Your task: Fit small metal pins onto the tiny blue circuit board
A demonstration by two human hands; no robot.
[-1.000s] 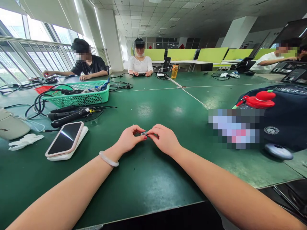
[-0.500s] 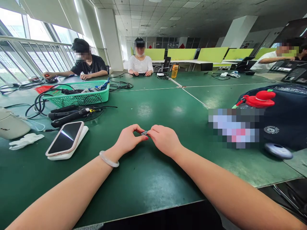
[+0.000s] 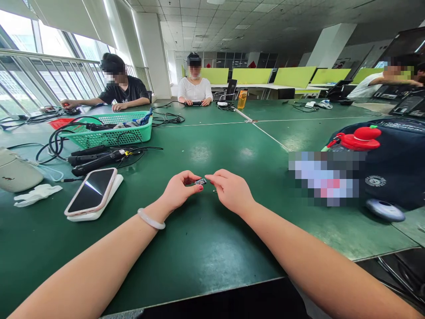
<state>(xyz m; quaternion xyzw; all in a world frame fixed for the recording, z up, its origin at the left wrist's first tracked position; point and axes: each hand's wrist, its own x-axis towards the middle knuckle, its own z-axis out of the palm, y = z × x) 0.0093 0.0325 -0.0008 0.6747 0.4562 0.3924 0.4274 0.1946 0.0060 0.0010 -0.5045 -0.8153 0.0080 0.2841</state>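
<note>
My left hand [image 3: 182,189] pinches a small dark object with light, shiny markings [image 3: 200,181] between thumb and fingers, just above the green table. Its exact kind is too small to make out. A pale bracelet [image 3: 151,219] circles that wrist. Close on the right, my right hand [image 3: 234,189] points its index finger at the object's end, with a slight gap between them. The other right fingers are curled in. A tiny light-coloured bit [image 3: 215,191] shows beside them, and I cannot tell what it is.
A phone [image 3: 91,190] lies on a white case at left, near black cable handles [image 3: 98,161] and a green basket [image 3: 116,133]. At right are a dark bag [image 3: 395,155], a red-lidded bottle [image 3: 360,137] and a rounded grey-blue object [image 3: 385,209]. Several people sit farther off.
My right hand has drawn back slightly to the right and its fingertips have come away from the small object. More of that object shows in my left hand, which has hardly moved.
</note>
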